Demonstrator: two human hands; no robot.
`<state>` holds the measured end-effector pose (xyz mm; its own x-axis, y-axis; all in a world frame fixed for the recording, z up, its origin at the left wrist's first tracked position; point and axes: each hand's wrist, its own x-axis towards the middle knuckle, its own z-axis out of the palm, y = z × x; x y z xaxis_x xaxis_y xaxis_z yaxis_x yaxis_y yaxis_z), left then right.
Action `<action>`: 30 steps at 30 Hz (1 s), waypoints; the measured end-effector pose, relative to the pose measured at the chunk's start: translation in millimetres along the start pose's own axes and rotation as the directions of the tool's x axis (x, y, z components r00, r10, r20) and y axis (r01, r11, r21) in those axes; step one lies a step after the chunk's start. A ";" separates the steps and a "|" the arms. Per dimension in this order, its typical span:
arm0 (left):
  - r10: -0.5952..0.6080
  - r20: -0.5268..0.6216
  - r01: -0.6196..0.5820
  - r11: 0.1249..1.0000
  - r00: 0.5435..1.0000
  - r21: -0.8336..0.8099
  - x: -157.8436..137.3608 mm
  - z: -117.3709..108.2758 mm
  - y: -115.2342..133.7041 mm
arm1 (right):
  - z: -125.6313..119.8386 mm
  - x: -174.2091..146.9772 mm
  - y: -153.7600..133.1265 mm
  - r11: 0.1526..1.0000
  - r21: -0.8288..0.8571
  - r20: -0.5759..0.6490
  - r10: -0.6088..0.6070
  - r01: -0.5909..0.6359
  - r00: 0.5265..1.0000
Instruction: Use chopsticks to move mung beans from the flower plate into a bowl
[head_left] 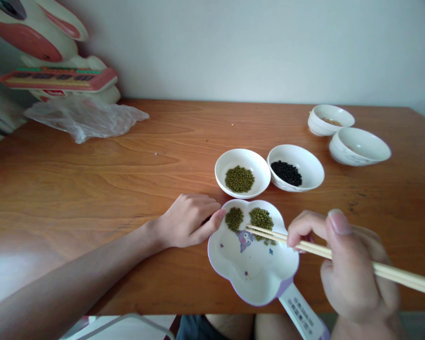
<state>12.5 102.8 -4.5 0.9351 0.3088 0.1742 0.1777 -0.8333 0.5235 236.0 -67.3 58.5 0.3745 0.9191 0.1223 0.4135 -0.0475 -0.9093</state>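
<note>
A white flower-shaped dish (255, 274) with a purple rim, a cartoon print and a handle lies near the table's front edge. Inside are two piles of green mung beans (234, 219), a few loose beans beside the right one. My left hand (193, 219) rests on the table at the dish's left, thumb on its rim and fingers curled, their tips hidden. In my right hand (354, 264) is a pair of wooden chopsticks (315, 248). Their tips are close together over the dish, between the piles; whether a bean is pinched there I cannot make out.
Just behind the dish stand a white bowl of mung beans (242, 158) and a white bowl of black beans (310, 165). Farther right are two more white bowls (361, 148). A clear plastic bag (88, 118) lies back left by a rabbit figure (63, 56). Behind rises a wall.
</note>
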 end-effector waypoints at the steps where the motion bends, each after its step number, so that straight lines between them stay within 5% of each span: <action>1: 0.000 0.001 0.000 1.000 1.000 0.001 -0.2 -0.1 0.3 | -1.3 0.5 2.3 1.000 -0.004 0.003 -0.019 0.019 1.000; 6: -0.012 0.009 0.012 1.000 1.000 0.012 -1.0 -0.2 0.2 | -11.5 4.2 17.1 0.979 0.014 0.008 -0.203 0.203 0.979; 12: -0.002 0.005 0.001 1.000 1.000 0.029 -0.2 0.5 -0.7 | -22.2 8.1 19.4 0.940 0.050 -0.207 -0.322 0.339 0.924; 16: -0.013 -0.005 0.013 1.000 1.000 0.022 0.2 -0.3 0.0 | -16.3 17.4 17.9 0.953 0.054 -0.332 -0.264 0.298 0.905; 23: -0.056 0.001 0.056 0.998 0.998 0.014 -2.2 -1.8 1.6 | -18.1 37.4 13.6 0.973 0.086 -0.316 -0.179 0.216 0.932; 30: -0.021 -0.023 0.022 0.999 1.000 0.033 -3.4 1.0 -1.1 | -41.9 65.7 -57.2 0.981 0.042 -0.175 -0.180 0.190 0.968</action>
<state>9.5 102.3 -6.5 0.9238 0.3368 0.1820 0.2081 -0.8408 0.4997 271.8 -20.5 135.2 0.4330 0.8301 0.3514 0.4417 0.1443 -0.8855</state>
